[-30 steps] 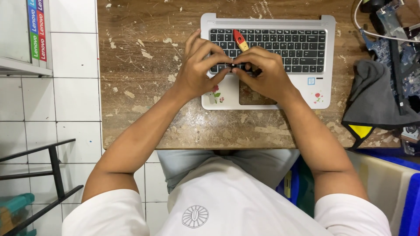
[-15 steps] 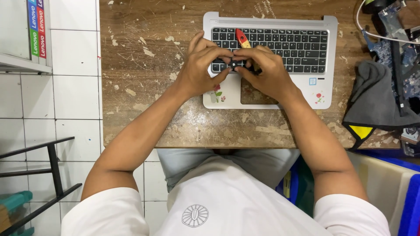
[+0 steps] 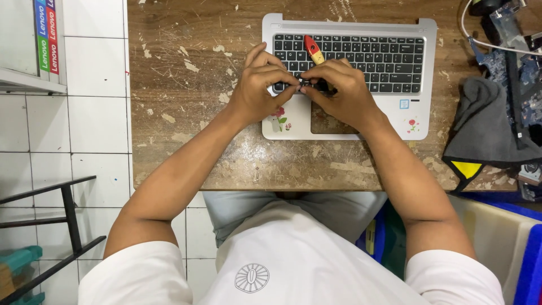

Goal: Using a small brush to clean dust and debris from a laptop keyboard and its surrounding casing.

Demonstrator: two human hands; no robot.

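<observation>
A silver laptop base (image 3: 415, 121) with a black keyboard (image 3: 389, 59) lies on a worn wooden table (image 3: 186, 113). My left hand (image 3: 257, 90) and my right hand (image 3: 347, 96) meet over the keyboard's bottom row. Their fingertips pinch a small black key piece (image 3: 305, 83) from both sides. A small red and yellow tool (image 3: 312, 49) rests on the keys just above my fingers. My right hand partly covers the touchpad (image 3: 327, 121). Small flower stickers sit on the palm rest.
A grey cloth (image 3: 485, 124) with a yellow patch lies at the table's right edge, under circuit boards and cables (image 3: 511, 56). A blue bin (image 3: 530, 254) stands lower right. At the left are a black metal rack (image 3: 68, 209), a tiled floor and a shelf (image 3: 28, 79).
Both hands stay pinched at the same spot on the keyboard's bottom row; only the fingers have shifted slightly.
</observation>
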